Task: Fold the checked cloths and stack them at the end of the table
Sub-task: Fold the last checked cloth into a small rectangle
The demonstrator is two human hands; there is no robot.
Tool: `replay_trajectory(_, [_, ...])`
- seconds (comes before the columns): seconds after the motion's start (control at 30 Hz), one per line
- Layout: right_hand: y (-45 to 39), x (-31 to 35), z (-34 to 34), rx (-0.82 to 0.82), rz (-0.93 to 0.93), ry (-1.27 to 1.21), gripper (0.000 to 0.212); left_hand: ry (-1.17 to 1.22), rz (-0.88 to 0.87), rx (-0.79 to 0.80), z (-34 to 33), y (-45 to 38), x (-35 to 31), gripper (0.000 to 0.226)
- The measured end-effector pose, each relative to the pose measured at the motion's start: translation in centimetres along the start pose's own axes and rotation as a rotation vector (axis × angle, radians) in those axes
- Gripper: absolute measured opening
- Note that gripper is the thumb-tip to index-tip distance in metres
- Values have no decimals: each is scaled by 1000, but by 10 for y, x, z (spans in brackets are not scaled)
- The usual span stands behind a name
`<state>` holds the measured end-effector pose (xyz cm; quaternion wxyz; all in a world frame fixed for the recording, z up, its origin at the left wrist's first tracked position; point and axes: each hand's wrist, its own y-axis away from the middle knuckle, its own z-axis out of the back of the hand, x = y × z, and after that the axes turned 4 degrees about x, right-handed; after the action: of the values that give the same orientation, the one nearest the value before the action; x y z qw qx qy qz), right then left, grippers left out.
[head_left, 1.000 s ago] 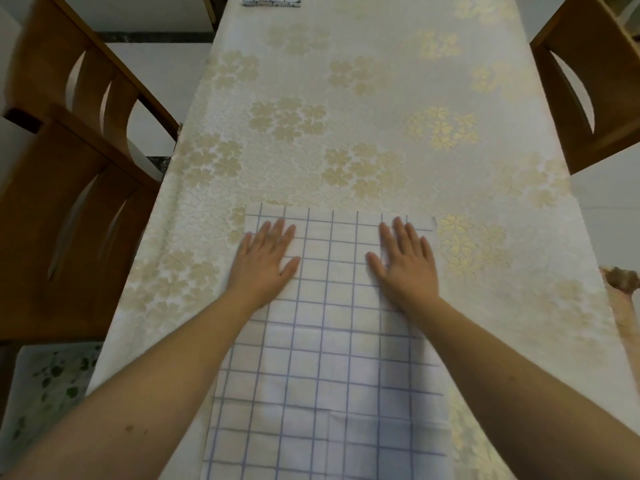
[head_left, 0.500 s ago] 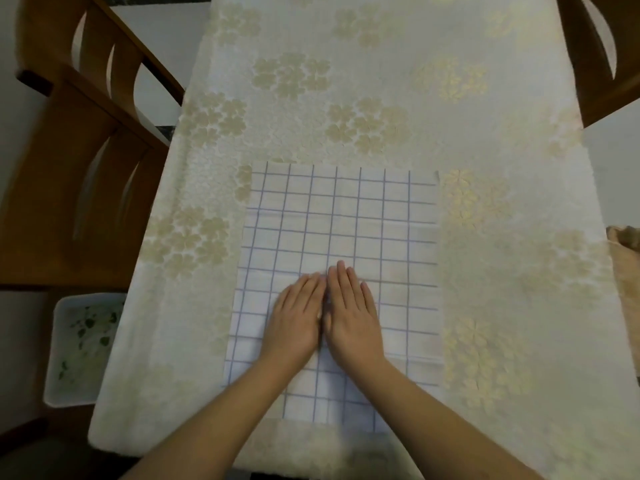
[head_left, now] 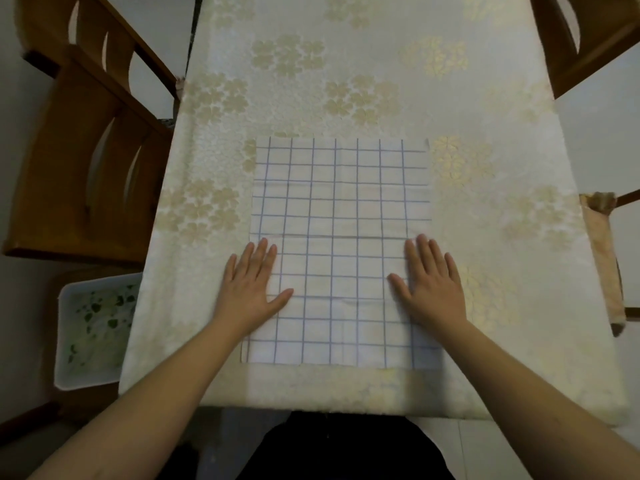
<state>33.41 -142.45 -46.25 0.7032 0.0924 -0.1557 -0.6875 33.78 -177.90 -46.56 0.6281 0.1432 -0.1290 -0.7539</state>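
Observation:
A white cloth with a blue check lies spread flat near the front edge of the table, which wears a cream cover with gold flowers. My left hand presses flat on the cloth's left edge, fingers straight. On the cloth's right edge my right hand lies flat in the same way. Neither hand holds anything. No stack of folded cloths is in view.
Wooden chairs stand along the table's left side, and another chair is at the far right. A white tub with green leaf print sits on the floor at the left. A padded chair arm juts in at the right.
My hands slid from the cloth's far edge back to its middle, side by side, then spread apart to its left and right edges. The view tilted down; the far folded cloth left the frame.

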Motion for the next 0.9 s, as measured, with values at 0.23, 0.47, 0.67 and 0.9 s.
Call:
replay_trajectory(0.23, [45,79,-18,-22,83,-83,66,40,-192,-104,-3,37,-49,70])
replay_trajectory(0.47, [63,110,-41,22,72,-65,64,24,-236,-9,-26,50,-58,64])
replay_trajectory(0.67, [77,52,-30,81,27,-20,72,14,-201,-1,-25,59,-22,86])
replay_trajectory(0.9, [116,38,-33,-35,211,43,73,-16,-406,-85,-29,86,0,77])
